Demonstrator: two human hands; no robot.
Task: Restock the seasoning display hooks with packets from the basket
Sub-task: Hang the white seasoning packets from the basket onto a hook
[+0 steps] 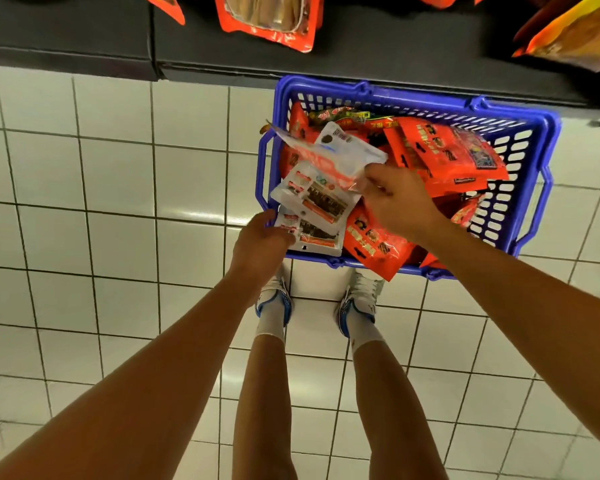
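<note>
A blue plastic basket (pixel 537 123) stands on the tiled floor against the base of the display, filled with several red seasoning packets (pixel 444 154) and some white ones. My right hand (pixel 399 202) pinches a white and clear packet (pixel 340 157) at its corner and holds it over the basket's left side. My left hand (pixel 260 244) grips the near edge of two stacked white packets (pixel 312 209) at the basket's front left corner. Red packets (pixel 267 19) hang from the display above.
The dark base of the display (pixel 84 36) runs along the top of the view. Another orange packet (pixel 575 32) hangs at the top right. My two feet in white and blue shoes (pixel 357 303) stand just in front of the basket on white floor tiles (pixel 118 168).
</note>
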